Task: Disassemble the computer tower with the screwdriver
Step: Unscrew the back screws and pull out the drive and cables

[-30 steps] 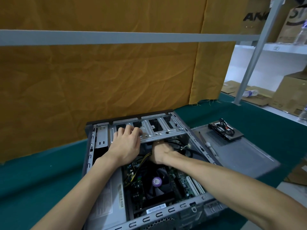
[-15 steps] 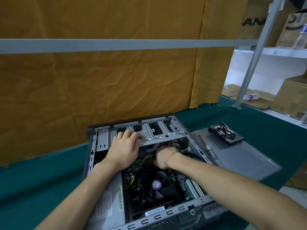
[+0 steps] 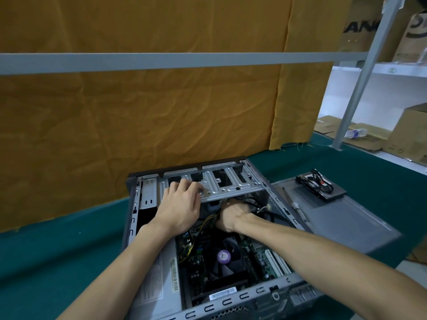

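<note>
The computer tower (image 3: 135, 218) lies on its side with the side panel off, showing the motherboard and CPU fan (image 3: 223, 256). My left hand (image 3: 179, 207) rests on the silver drive cage (image 3: 231, 187), fingers curled over its top and thumb at its front edge. My right hand (image 3: 232, 215) reaches under the cage among black cables (image 3: 269, 213); its fingers are hidden. The screwdriver (image 3: 297, 207) lies untouched on the removed side panel (image 3: 346, 218) to the right of the case.
A removed part with looped cables (image 3: 320, 185) sits at the panel's far end. Green cloth (image 3: 57, 257) covers the table, and an orange curtain (image 3: 138, 123) hangs close behind the case. A grey rack post (image 3: 353, 95) and cardboard boxes (image 3: 406, 132) stand at right.
Both hands stay at nearly the same spots on the case. My right hand has shifted slightly under the cage, and the view has tilted a little.
</note>
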The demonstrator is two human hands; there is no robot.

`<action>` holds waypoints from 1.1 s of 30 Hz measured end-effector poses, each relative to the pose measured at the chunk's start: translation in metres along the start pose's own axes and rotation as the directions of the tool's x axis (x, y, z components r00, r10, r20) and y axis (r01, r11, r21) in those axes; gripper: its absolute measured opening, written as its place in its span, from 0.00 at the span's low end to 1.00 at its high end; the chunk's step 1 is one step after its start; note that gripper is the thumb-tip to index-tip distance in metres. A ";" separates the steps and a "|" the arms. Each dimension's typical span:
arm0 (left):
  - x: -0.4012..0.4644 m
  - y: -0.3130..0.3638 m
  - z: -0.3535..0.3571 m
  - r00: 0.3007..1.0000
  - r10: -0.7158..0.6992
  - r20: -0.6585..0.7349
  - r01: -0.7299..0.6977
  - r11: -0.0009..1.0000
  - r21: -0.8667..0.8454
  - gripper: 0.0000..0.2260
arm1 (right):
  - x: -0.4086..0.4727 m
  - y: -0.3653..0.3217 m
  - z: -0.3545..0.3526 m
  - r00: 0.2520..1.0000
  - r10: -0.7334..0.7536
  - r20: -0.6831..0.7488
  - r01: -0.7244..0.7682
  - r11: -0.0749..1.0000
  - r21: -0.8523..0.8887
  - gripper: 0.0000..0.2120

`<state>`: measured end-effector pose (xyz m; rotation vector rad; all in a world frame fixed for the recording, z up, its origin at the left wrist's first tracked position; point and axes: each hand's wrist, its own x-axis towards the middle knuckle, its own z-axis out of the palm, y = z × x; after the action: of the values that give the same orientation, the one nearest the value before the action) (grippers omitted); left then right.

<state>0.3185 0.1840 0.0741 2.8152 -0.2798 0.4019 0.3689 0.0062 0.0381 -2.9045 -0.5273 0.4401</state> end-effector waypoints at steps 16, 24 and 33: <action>0.002 0.000 0.003 1.000 0.008 0.001 -0.008 1.000 0.002 0.14 | -0.006 -0.007 -0.006 0.997 0.069 0.021 -0.062 0.971 -0.232 0.11; 0.002 -0.002 0.001 1.000 0.029 0.000 -0.029 0.999 -0.015 0.15 | -0.003 0.002 -0.007 0.999 0.045 0.030 -0.036 0.969 -0.244 0.10; 0.001 -0.002 0.002 1.000 0.016 -0.002 -0.016 1.000 0.000 0.15 | 0.002 -0.012 0.005 0.997 0.064 -0.039 -0.074 0.920 -0.384 0.13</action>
<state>0.3209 0.1855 0.0720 2.8142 -0.3025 0.4081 0.3652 0.0182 0.0355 -3.3111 -0.5649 0.3393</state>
